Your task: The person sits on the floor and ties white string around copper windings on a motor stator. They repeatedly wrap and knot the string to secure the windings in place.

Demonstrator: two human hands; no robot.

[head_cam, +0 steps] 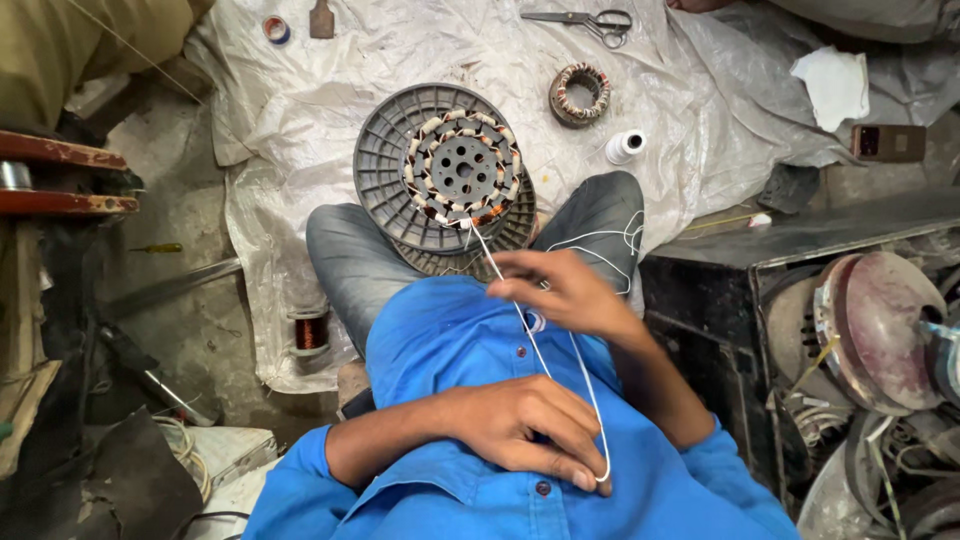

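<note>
A round motor stator with copper coils and white lacing rests on a grey plastic spool on my knees. A white thread runs taut from the stator's near edge towards my chest. My right hand pinches this thread just below the spool. My left hand lies against my blue shirt, fingers curled, with the thread's loop hooked around its fingertips at the lower right.
On the white plastic sheet lie scissors, a second small stator, a white thread spool, a tape roll and a white cloth. A copper wire reel stands left; motor parts crowd the right.
</note>
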